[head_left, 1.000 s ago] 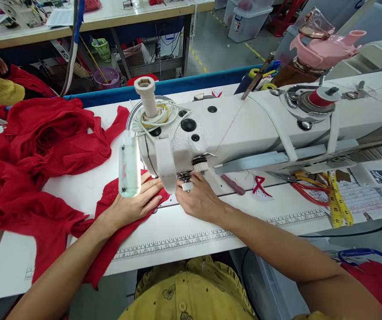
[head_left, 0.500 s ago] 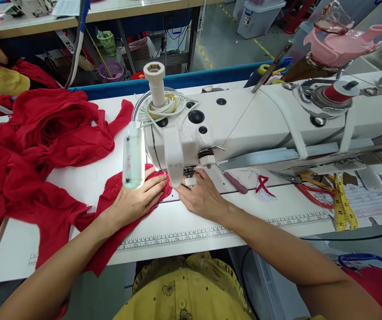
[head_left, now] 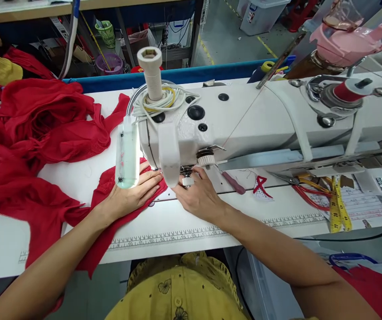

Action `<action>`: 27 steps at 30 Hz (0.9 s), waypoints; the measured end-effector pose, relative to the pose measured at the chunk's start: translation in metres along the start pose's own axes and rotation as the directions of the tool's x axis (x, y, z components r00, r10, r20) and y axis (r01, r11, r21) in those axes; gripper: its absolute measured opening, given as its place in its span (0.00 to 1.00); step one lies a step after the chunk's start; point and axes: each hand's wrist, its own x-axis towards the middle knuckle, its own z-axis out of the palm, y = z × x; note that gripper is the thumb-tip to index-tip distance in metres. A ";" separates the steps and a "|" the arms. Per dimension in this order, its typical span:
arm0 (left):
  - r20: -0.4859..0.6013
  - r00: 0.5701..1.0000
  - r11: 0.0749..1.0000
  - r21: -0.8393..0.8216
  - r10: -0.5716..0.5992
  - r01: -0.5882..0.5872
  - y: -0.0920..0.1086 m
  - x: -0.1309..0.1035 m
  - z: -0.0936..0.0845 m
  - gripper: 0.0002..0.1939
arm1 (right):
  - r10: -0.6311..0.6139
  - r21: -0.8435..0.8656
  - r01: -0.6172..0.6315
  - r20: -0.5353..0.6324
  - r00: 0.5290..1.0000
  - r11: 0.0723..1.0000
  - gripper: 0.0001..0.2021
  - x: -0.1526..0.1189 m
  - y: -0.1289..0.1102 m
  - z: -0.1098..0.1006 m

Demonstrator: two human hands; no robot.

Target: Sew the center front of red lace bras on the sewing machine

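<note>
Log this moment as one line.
left hand: flat on red fabric | right hand: fingers at sewing machine head | nearby: scissors, yellow tape measure

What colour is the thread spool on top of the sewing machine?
The thread spool is red, seen best in the head view.

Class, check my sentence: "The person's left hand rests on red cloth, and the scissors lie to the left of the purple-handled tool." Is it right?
Not quite: the scissors lie to the right of the purple-handled tool, as the head view shows. The rest stands: the left hand rests on red cloth.
</note>
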 end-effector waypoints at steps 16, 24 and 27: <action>0.045 0.999 0.997 -0.068 -0.028 0.031 -0.014 0.016 0.003 0.15 | 0.029 0.009 -0.028 -0.068 0.997 1.000 0.08 0.002 0.006 0.010; 0.093 0.986 0.971 -0.186 -0.135 0.150 0.005 -0.008 -0.019 0.17 | 0.018 0.032 -0.015 -0.101 0.995 0.999 0.12 0.002 0.007 0.011; 0.012 0.954 0.933 -0.204 -0.300 0.296 0.009 -0.021 -0.037 0.17 | 0.019 0.046 -0.014 -0.108 0.994 0.999 0.12 0.001 0.007 0.013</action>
